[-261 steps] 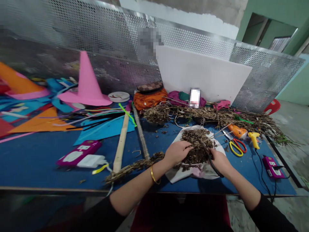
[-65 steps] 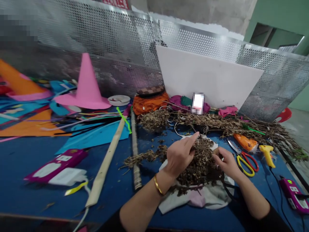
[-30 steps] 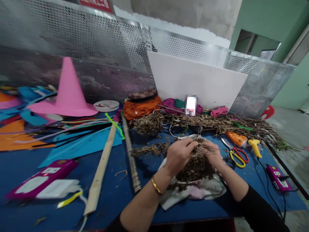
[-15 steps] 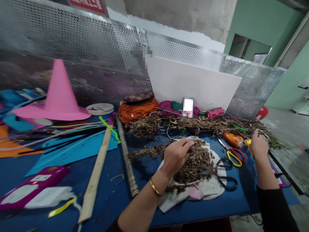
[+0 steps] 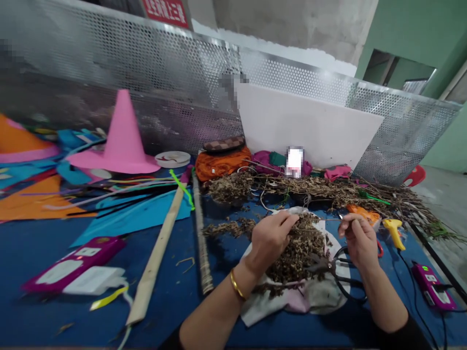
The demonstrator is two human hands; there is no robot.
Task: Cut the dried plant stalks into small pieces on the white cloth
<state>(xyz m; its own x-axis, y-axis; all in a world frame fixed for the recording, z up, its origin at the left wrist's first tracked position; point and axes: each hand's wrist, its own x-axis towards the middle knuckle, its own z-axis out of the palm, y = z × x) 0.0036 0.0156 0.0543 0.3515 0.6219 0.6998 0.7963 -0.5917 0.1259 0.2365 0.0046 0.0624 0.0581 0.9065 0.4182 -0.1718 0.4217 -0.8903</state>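
Observation:
My left hand (image 5: 272, 238), with a gold bangle at its wrist, pinches a thin dried stem (image 5: 330, 220) above the cloth. The fingers of my right hand (image 5: 359, 238) are closed at the stem's other end. Below lies a heap of dried plant bits (image 5: 297, 255) on a white cloth (image 5: 251, 311). Black-handled scissors (image 5: 323, 265) rest on the heap's right side, partly behind my right wrist. A second pair of scissors, with a red handle (image 5: 380, 249), is mostly hidden by my right hand.
A yellow glue gun (image 5: 393, 231) and a purple power strip (image 5: 432, 287) lie at right. Dried branches (image 5: 328, 189) stretch along the back before a white board (image 5: 310, 121). To the left are a wooden slat (image 5: 156, 257), a wrapped stick (image 5: 200, 238) and a pink pointed hat (image 5: 124, 141).
My right hand has come left from the dried branches beside the glue gun to the stem end. My left hand keeps its pinch. The view has turned slightly left.

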